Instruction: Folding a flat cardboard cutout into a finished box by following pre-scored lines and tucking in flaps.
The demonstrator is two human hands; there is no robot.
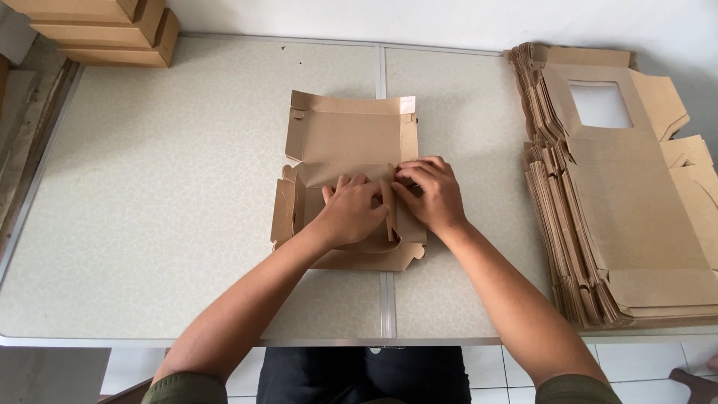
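Brown card box (348, 138), half folded, lies flat on the table (172, 194) right under both hands. L hand (350, 213) is spread open, palm down, pressing the inside of the box w/ fingers pointing away. R hand (432, 193) sits just beside it, touching, fingers bent and pinching a thin flap (390, 213) that stands up between the two hands. Lid part sticks out past the fingertips, lying open & flat. Box looks light and thin, prob. easy to lift w/ one hand. Card is stiff along the flat bits but bends fast at the fold lines, so it could crease or tear if squeezed hard. Best spots to hold: flat panels or the flap edges, not the little tabs. Well off to the R of the R hand is a big pile of flat boxes (621, 202). Far past the L hand, at the table corner, is a stack of done boxes (105, 30).
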